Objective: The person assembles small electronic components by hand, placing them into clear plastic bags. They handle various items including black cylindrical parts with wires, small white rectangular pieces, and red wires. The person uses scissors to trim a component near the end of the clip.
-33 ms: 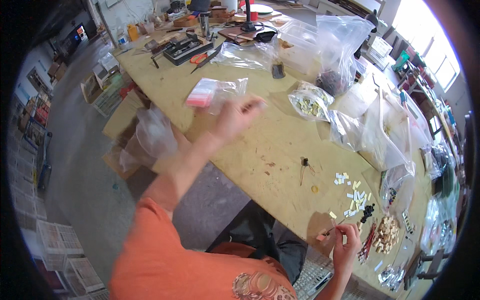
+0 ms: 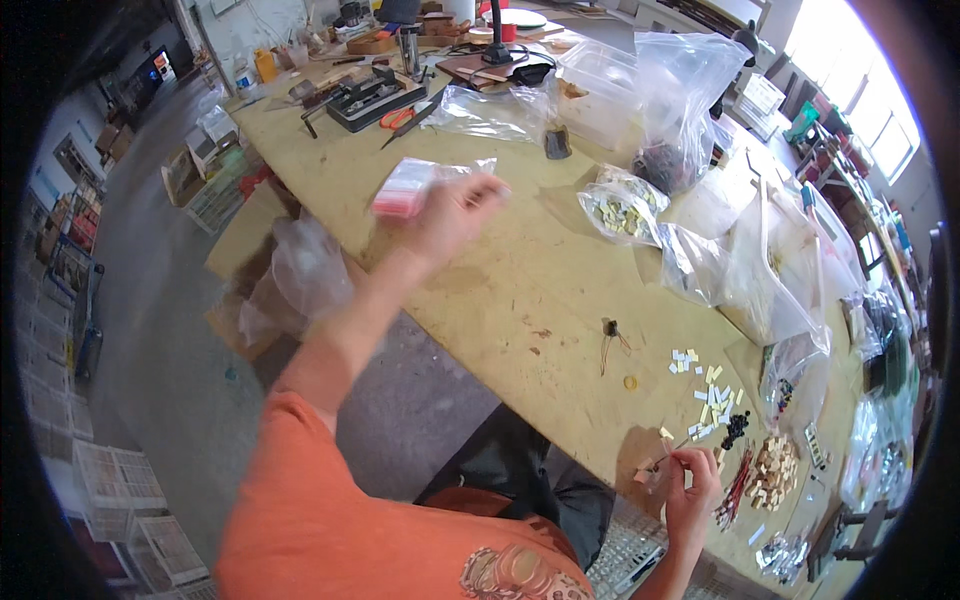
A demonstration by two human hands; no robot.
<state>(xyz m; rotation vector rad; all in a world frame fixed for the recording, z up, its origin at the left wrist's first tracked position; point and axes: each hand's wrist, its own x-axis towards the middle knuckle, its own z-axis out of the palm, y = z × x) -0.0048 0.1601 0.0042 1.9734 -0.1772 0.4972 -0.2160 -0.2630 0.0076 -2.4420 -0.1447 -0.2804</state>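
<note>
My left hand is stretched over the table beside a stack of small clear zip bags with pinkish-red edges. Its fingers are curled together and blurred; what they pinch, if anything, is too small to make out. Low at the table's near edge, my right hand pinches a small see-through plastic bag. By that hand lie white and yellow pieces, black bits, red wires and a heap of tan blocks.
A small black part with thin wires and a yellowish ring lie mid-table. Farther off are a black-based tool, orange-handled scissors, a clear tub and large plastic bags. An open carton stands below the left edge.
My left hand has shifted left and slightly back toward the stack of zip bags. My right hand stays in place, with the see-through bag showing more plainly below its fingers.
</note>
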